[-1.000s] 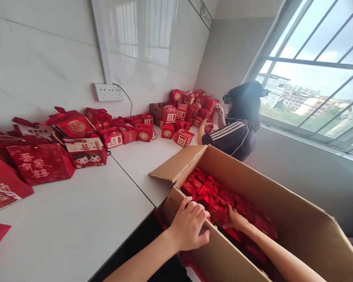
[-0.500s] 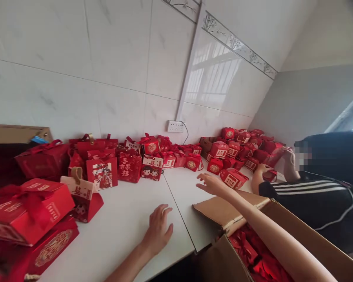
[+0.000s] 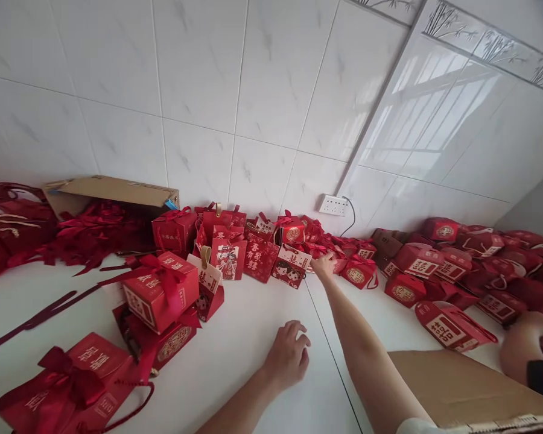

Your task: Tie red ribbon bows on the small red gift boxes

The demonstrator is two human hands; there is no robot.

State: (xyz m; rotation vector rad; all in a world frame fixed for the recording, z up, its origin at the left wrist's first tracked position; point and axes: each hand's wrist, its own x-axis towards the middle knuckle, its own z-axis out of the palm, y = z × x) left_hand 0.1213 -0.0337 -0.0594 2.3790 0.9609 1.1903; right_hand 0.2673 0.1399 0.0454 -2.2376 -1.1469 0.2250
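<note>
My left hand (image 3: 287, 355) is over the white table (image 3: 248, 325), holding nothing, its fingers loosely bent and apart. Stretched toward the row of boxes by the wall, my right hand (image 3: 323, 264) has its fingers apart at a small red gift box (image 3: 339, 260); whether it touches the box I cannot tell. Just left of that hand stands a white-and-red gift box (image 3: 291, 266) with two cartoon figures. A dark red gift box (image 3: 261, 258) with gold characters is beside it. To the right sits a red box (image 3: 359, 272) with a round gold emblem.
Red gift boxes (image 3: 423, 262) are heaped at the right, near a co-worker's hand (image 3: 527, 340). A cardboard box (image 3: 461, 386) is at the lower right. Ribboned boxes (image 3: 160, 292) stand at the left, before an open carton (image 3: 113, 188) with red ribbons. A socket strip (image 3: 333, 205) is on the wall.
The view has swung left, showing more boxes and ribbons there. My right hand has gone from above the table to the row of boxes. My left hand stays over the table.
</note>
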